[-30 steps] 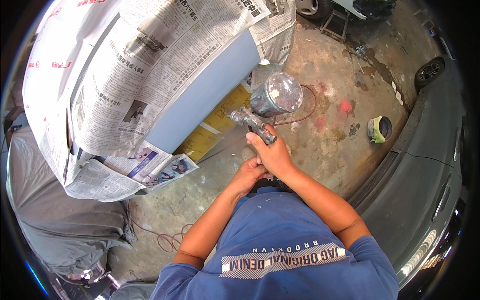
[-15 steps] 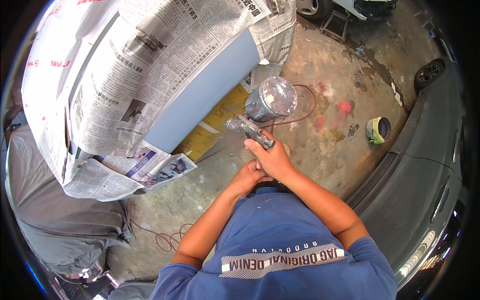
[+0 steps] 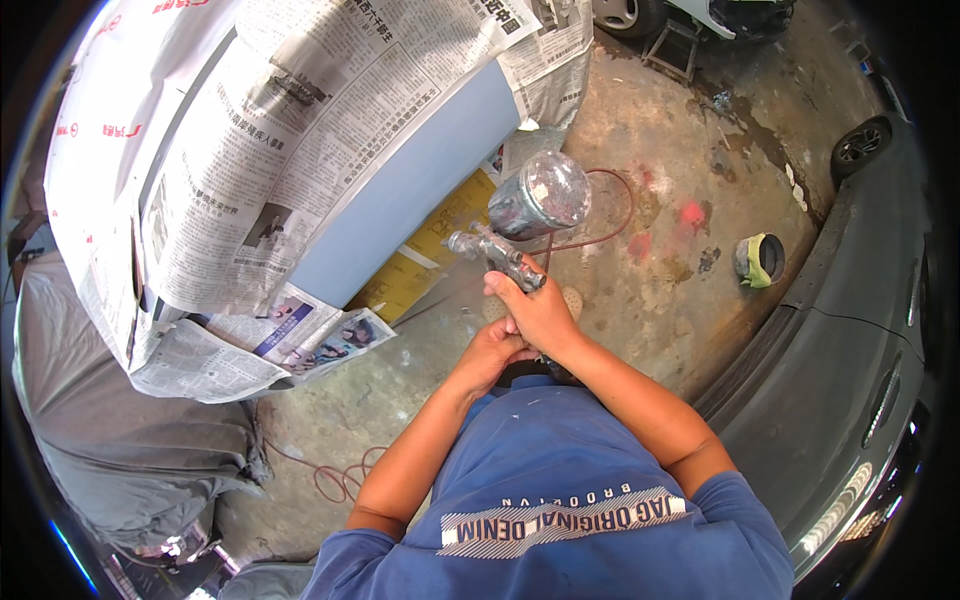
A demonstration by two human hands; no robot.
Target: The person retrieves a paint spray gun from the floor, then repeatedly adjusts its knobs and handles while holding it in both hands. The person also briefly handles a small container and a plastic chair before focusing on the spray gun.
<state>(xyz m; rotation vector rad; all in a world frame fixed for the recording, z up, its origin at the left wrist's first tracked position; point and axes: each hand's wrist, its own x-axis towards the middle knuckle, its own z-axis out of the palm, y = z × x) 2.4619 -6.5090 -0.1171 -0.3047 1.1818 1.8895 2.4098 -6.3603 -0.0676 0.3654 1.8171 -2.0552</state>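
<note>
A paint-spattered spray gun (image 3: 497, 254) is in my right hand (image 3: 542, 318), which wraps round its handle with the thumb near the rear of the body. On top of the gun sits a smeared, round paint cup (image 3: 545, 195). My left hand (image 3: 488, 352) is closed just below, its fingers pinched at the lower end of the handle; what exactly they grip is partly hidden. The nozzle points left, apart from a smooth light-blue panel (image 3: 410, 190) framed by newspaper (image 3: 330, 100) and yellow masking paper (image 3: 450, 215).
A thin red-brown hose (image 3: 630, 205) loops across the stained concrete floor behind the gun; more hose (image 3: 335, 482) coils at lower left. A dark grey car (image 3: 850, 350) stands along the right. Beside it is a small tub (image 3: 760, 260). Grey sheeting (image 3: 130, 400) drapes at left.
The spray gun and its cup have shifted very slightly left. Both hands keep nearly the same grip and place.
</note>
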